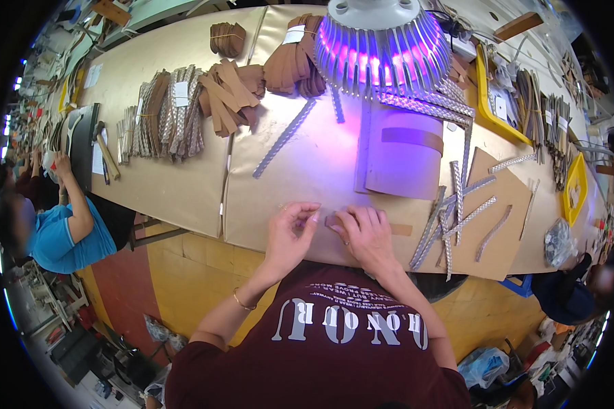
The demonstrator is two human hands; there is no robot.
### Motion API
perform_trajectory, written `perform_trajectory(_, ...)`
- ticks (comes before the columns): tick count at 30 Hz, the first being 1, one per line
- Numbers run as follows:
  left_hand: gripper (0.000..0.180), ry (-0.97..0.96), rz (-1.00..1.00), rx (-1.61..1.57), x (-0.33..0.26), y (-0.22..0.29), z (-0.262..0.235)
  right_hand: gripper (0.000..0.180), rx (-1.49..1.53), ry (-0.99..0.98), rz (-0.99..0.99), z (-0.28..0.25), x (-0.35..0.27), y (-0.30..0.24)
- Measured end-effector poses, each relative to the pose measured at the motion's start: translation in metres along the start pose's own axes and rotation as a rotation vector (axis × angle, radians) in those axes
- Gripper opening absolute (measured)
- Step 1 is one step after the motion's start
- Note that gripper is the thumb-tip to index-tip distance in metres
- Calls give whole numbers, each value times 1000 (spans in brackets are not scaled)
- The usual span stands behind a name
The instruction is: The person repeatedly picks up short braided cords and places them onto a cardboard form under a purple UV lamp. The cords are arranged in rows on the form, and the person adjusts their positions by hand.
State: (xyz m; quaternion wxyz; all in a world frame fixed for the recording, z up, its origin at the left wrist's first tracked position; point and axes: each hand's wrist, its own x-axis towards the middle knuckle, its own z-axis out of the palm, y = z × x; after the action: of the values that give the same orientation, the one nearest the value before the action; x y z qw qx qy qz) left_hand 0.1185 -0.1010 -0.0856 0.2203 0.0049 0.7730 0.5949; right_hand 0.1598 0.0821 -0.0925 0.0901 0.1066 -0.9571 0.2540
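My right hand (367, 235) is closed on a flat brown strip (401, 230) near the table's front edge. The strip's plain end sticks out to the right of my knuckles, and its darker other end shows by my fingertips. Just to the left, my left hand (290, 235) is loosely curled, thumb and fingertips a little apart, with nothing visible in it. Beyond my hands, a brown board (402, 163) lies under a purple-lit lamp (382, 54), with a brown strip (413, 138) across it. Several braided silvery strips (457, 204) lie scattered to the right.
Bundles of braided strips (177, 112) and brown pieces (290, 65) sit at the back left. A hammer (107, 150) lies farther left. Yellow trays (484, 102) stand at the right. A co-worker in a blue shirt (75, 235) is at the table's left end.
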Motion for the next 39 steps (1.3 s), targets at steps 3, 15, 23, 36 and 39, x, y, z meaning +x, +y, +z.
perform_trajectory(3,19,4,-51,-146,0,-3,0,18,70,-97,125,-13,7,-10)
perform_trajectory(15,53,-584,-341,-1087,9,60,-1,30,1335,166,72,-116,21,9)
perform_trajectory(23,32,-373,-137,-692,22,91,-8,64,1250,127,334,-114,-17,18)
perform_trajectory(36,29,-406,179,-281,8,131,28,18,311,453,189,-138,26,-23)
perform_trajectory(39,28,-385,207,-229,8,134,30,18,290,470,165,-137,26,-22)
